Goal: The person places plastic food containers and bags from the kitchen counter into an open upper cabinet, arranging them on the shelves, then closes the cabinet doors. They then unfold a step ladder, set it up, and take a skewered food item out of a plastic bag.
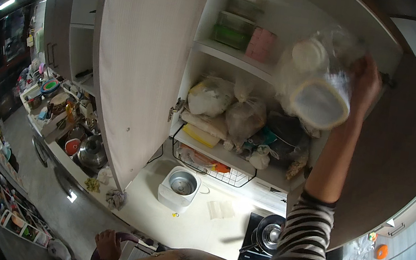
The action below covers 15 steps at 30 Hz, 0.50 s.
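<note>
My right hand [366,78] is raised at the upper right, closed on a clear plastic bag [340,41]. Motion blurs the bag, and the fingers are partly lost behind it. Inside or against it show a round white lid or cup [309,55] and a pale container with a yellowish rim [320,104]. Behind them stands an open wall cabinet [232,58] with two shelf levels. Low at the left, my left hand [109,244] grips a curved purple thing [128,237], perhaps a handle or rim; my body and the picture's edge hide much of it.
The tall cabinet door [142,61] hangs open at left. Upper shelf: green-based box [231,36], pink box [261,45]. Lower shelf: tied bags [246,115]. Below are a wire basket [233,178], a white appliance [174,201] and a pan [270,222] on a black hob.
</note>
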Motion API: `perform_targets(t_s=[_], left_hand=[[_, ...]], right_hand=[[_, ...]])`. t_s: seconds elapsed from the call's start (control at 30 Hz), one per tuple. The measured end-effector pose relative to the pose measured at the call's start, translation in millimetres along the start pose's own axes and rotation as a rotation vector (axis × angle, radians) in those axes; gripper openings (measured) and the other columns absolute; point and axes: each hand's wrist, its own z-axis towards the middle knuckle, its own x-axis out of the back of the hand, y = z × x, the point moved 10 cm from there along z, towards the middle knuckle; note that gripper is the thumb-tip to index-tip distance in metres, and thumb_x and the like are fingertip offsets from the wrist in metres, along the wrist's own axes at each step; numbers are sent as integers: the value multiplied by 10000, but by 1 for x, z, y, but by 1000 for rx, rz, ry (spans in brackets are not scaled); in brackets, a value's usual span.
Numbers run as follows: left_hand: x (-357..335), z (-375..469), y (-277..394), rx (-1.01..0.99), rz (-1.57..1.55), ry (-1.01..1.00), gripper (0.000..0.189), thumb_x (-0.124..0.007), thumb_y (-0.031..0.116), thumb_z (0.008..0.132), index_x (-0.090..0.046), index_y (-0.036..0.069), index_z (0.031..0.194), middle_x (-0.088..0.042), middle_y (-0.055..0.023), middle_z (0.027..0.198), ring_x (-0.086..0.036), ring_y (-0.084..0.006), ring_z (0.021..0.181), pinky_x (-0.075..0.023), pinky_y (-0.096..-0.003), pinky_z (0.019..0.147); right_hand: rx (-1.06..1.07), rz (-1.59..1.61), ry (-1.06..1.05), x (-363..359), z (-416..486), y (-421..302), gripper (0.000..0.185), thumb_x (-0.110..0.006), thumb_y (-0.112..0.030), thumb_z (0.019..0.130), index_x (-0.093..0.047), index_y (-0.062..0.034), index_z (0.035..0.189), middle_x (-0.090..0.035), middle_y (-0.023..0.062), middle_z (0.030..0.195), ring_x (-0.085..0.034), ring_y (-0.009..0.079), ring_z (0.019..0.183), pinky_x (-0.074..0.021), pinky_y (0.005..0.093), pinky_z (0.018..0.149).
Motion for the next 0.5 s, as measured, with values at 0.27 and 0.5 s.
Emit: perform_targets(t_s=[0.27, 0.5], left_hand=[[-18, 5, 0, 94, 37, -166, 264, -579, 289, 893, -607, 52, 1005, -615, -170, 960, -612, -389, 877, -470, -527, 725], [-18, 6, 1, 46, 99, -48, 259, -638, 302, 807, -562, 60, 861, -597, -139, 862, -609, -360, 804, -482, -494, 664]], right_hand=[[412, -1158, -50, -42, 118, 97, 394, -606, -389, 891, -686, -50, 1075, -697, 211, 933, -670, 352, 854, -509, 422, 808], [215, -1255, -321, -71, 87, 164, 464, -540, -426, 930, -639, -54, 1188, -638, 157, 1154, -620, 328, 1070, -474, 401, 932]])
